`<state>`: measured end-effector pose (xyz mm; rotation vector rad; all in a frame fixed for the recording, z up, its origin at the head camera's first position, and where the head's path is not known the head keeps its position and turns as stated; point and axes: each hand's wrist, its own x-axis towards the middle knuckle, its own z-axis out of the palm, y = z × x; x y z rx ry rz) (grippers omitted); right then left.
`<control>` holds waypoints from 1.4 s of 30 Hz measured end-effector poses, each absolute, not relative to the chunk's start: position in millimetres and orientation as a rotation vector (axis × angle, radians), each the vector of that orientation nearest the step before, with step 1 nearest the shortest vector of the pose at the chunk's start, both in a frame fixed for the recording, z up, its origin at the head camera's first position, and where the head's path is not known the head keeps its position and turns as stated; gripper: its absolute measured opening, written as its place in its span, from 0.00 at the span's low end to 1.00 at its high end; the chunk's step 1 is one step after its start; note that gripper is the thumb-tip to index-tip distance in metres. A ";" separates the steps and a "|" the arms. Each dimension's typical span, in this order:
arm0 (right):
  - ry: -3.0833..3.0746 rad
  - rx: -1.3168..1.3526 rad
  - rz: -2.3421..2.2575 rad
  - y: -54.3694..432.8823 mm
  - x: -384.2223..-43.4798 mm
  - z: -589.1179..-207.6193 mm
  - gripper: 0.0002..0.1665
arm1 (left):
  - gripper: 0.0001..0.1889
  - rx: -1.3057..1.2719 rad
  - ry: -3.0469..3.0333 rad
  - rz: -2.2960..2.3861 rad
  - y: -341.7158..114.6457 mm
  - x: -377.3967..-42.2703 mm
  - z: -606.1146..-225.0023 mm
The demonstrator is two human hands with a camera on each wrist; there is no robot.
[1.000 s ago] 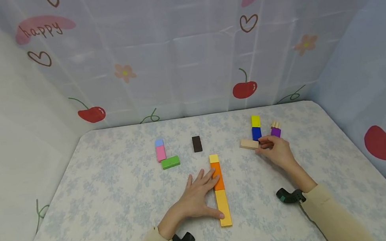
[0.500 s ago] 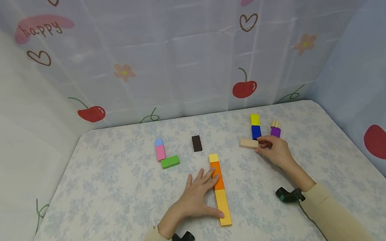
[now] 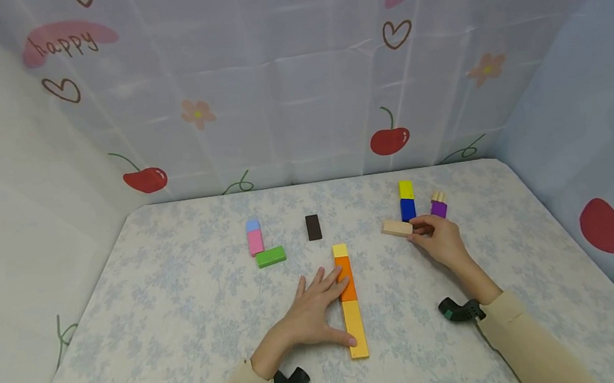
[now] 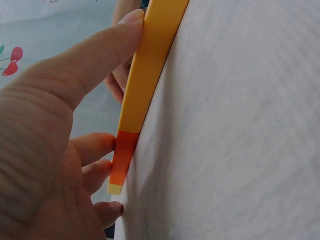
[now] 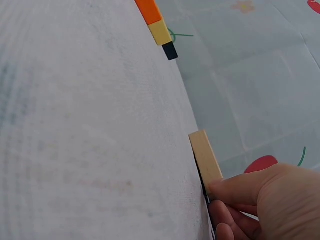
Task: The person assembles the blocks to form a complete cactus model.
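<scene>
Landmark = orange block [image 3: 347, 280] on the worktop [image 3: 186, 331]. Near to far:

Amber block [image 3: 356, 331]: end to end with orange, near side. Left hand [image 3: 310, 317] just left of both: fingers spread wide, not curled round anything. Thumb touches amber, fingertips on orange's left edge.

Pale yellow block [image 3: 340, 251]: butted on orange's far end.

Green block [image 3: 271, 257]: far-left of orange, lying crosswise.

Right hand [image 3: 442, 240]: far-right of orange. Fingers nearly closed, beige block [image 3: 396, 228] pinched by its right end between thumb and fingers; remaining fingers curled. Beige is low at the worktop; can't tell if it touches the blue block [image 3: 408, 209].

Further beyond orange: dark brown block [image 3: 313, 227], slightly left. Pink block [image 3: 256, 241] with light-blue block [image 3: 253, 225] behind it, far left. Purple block [image 3: 438, 209] far right, pale pronged bit at its back, too small to identify. Yellow block [image 3: 406, 189] behind blue, also far right.
</scene>
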<state>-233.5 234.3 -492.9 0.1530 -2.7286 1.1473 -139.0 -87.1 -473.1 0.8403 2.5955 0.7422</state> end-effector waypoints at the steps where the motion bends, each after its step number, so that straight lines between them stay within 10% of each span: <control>1: -2.729 0.148 1.155 234.3 -233.3 -492.6 0.19 | 0.57 0.840 2.595 0.742 -87.0 -139.1 -473.0; 42: -2.866 0.564 1.410 196.8 -211.0 -476.1 0.16 | 0.57 0.840 2.597 0.770 -87.7 -137.3 -471.7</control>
